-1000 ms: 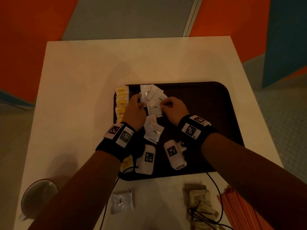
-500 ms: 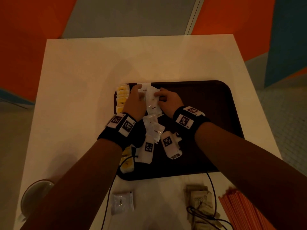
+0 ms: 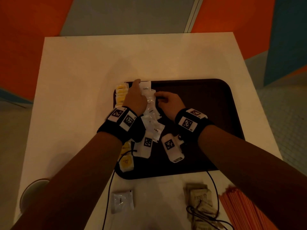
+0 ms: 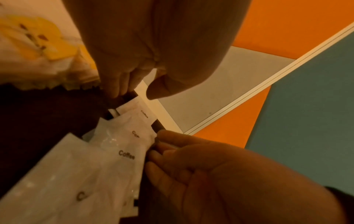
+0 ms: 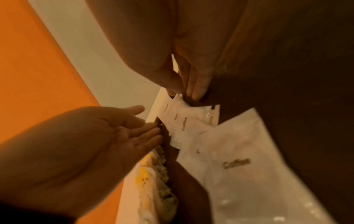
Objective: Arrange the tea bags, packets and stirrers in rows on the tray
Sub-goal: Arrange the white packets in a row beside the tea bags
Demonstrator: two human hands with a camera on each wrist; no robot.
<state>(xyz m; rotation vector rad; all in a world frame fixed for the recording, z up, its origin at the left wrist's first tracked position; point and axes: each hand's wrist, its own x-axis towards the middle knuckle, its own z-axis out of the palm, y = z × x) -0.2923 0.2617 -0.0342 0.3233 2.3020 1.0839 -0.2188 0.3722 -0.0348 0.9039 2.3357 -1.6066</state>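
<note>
White coffee packets (image 3: 150, 112) lie overlapped in a column on the left part of the dark brown tray (image 3: 199, 113). Just left of them runs a column of yellow tea bags (image 3: 121, 95). My left hand (image 3: 135, 97) lies flat between the two columns, its straight fingers against the packets' left edge (image 5: 172, 133). My right hand (image 3: 167, 100) touches the packets' right edge with its fingertips (image 4: 159, 145), holding nothing. In the left wrist view the coffee packets (image 4: 124, 151) sit between both hands. Orange stirrers (image 3: 240, 211) lie on the table at the near right.
One clear packet (image 3: 122, 200) and a pile of brown packets (image 3: 198, 198) lie on the white table in front of the tray. A cup (image 3: 33, 191) stands near the left front corner. Black cables (image 3: 109, 188) trail from my wrists over the table.
Both hands have slid away from me along the coffee packets toward the tray's far edge. The fanned-out far packets now lie in a narrower column.
</note>
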